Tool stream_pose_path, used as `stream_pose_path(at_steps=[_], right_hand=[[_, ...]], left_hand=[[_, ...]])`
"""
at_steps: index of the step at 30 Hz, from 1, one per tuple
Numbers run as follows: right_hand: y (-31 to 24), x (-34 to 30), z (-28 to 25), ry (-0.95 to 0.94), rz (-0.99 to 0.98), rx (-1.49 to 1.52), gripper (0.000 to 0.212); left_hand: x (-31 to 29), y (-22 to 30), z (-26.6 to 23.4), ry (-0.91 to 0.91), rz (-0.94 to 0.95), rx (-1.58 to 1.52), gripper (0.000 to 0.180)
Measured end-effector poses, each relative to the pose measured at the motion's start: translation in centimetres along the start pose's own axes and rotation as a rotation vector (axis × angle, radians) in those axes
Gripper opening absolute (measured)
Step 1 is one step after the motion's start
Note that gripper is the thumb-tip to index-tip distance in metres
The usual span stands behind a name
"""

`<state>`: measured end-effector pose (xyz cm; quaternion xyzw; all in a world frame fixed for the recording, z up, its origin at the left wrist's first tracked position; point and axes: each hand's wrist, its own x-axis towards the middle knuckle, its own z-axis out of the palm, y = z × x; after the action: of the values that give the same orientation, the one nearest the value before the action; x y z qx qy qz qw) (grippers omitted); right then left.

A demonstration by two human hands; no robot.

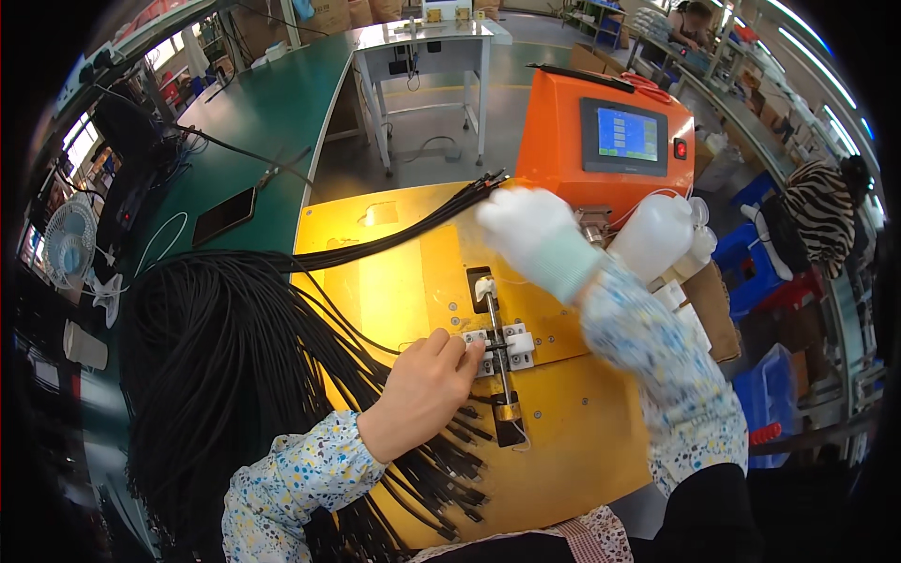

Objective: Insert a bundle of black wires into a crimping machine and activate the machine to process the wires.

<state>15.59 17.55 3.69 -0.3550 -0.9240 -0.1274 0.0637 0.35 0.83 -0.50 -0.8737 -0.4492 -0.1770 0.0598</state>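
My bare left hand [424,387] is at the small white clamp fixture [519,345] on the yellow work plate [572,441]. Its fingers are closed on a thin black cable that runs in from the left and into the fixture. A metal rod [502,371] lies lengthwise through the fixture, over slots in the plate. Above and to the right, my right hand [530,235] wears a white glove and is smeared by motion; its fingers cannot be made out. Just beyond it lie the ends of a bunch of black cables [413,230].
A big heap of black cables [216,347] covers the left side, connector ends spread over the plate. An orange machine with a screen [619,136] stands at the back right, white plastic bottles [652,235] beside it. A phone [225,216] lies on the green table [272,103].
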Motion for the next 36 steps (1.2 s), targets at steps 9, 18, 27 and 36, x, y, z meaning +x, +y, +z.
stream_pose_path(at_steps=[9,18,27,36], right_hand=[[-0.6,9.4,2.6,-0.378,-0.161,-0.3,0.02],[1.3,5.7,-1.6,0.348,-0.179,-0.276,0.006],[-0.5,-2.8,-5.3,0.491,-0.187,-0.117,0.017],[-1.2,-6.4,-4.2,0.192,0.089,0.572,0.011]], left_hand=[[0.1,0.2,0.0,0.023,-0.003,-0.022,0.037],[-0.3,-0.6,0.5,0.076,-0.011,-0.072,0.037],[0.0,-1.6,0.3,0.075,-0.173,-0.177,0.025],[0.4,-0.9,-5.7,-0.139,-0.044,-0.343,0.03]])
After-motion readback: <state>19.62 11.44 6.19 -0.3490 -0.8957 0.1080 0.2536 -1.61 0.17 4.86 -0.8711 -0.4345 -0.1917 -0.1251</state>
